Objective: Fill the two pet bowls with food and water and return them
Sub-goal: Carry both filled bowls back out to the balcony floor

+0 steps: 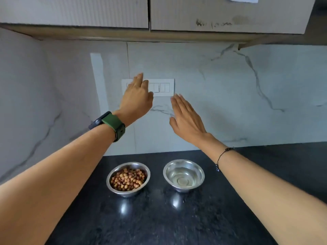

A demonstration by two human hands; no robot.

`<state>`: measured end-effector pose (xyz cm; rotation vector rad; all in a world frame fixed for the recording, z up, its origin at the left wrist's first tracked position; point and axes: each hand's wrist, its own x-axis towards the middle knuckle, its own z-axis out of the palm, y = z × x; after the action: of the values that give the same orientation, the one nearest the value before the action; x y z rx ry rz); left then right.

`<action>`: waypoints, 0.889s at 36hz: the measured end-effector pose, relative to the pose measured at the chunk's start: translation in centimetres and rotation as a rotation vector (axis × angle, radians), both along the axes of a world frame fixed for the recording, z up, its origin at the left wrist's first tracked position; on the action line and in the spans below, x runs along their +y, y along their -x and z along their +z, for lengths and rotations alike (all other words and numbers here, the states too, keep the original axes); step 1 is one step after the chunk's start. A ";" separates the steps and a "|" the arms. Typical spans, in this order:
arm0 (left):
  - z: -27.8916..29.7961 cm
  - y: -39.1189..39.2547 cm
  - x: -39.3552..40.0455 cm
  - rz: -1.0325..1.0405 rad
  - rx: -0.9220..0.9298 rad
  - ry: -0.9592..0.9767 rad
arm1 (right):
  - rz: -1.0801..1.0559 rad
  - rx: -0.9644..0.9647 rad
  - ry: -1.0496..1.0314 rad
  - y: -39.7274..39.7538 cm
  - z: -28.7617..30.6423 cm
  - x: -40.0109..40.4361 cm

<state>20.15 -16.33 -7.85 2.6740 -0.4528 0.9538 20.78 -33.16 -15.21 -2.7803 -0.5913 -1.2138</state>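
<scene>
Two small steel bowls stand side by side on the black counter [159,218]. The left bowl [113,189] holds brown kibble. The right bowl [200,184] holds clear water. My left hand [136,99], with a green-strapped watch on the wrist, is raised above and behind the kibble bowl, flat and holding nothing. My right hand [185,121] is likewise raised above the water bowl, fingers extended and together, holding nothing. Neither hand touches a bowl.
A white switch plate [164,87] is set in the marble backsplash behind my hands. Grey wall cabinets [221,13] hang overhead. The wall closes the counter's left side.
</scene>
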 end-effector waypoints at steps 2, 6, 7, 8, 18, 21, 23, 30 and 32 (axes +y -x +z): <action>-2.5 0.1 0.7 0.008 0.079 0.017 | -0.015 0.058 0.016 0.9 -2.8 -0.5; -7.4 1.1 1.6 0.029 0.232 0.065 | -0.067 0.212 0.016 2.7 -7.3 -1.2; -8.6 1.6 1.6 0.027 0.275 0.092 | -0.084 0.244 0.005 3.1 -8.2 -1.4; -9.9 2.1 1.7 0.026 0.313 0.119 | -0.105 0.276 -0.002 3.4 -9.1 -1.5; -21.8 6.0 3.9 0.203 0.585 0.557 | -0.266 0.514 -0.038 5.8 -15.3 -2.8; -23.8 7.1 4.7 0.266 0.630 0.631 | -0.291 0.546 -0.089 6.2 -17.0 -2.9; -24.8 7.3 5.1 0.290 0.626 0.633 | -0.321 0.560 -0.130 6.3 -17.9 -2.9; -26.8 6.5 5.8 0.412 0.628 0.800 | -0.463 0.593 -0.301 6.1 -20.2 -2.6; -27.0 6.2 5.8 0.460 0.640 0.896 | -0.482 0.645 -0.425 6.0 -20.5 -2.4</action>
<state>13.98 -10.55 -34.84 2.0528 0.6095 0.2168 14.73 -35.56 -35.76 -2.7460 0.3573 -0.3326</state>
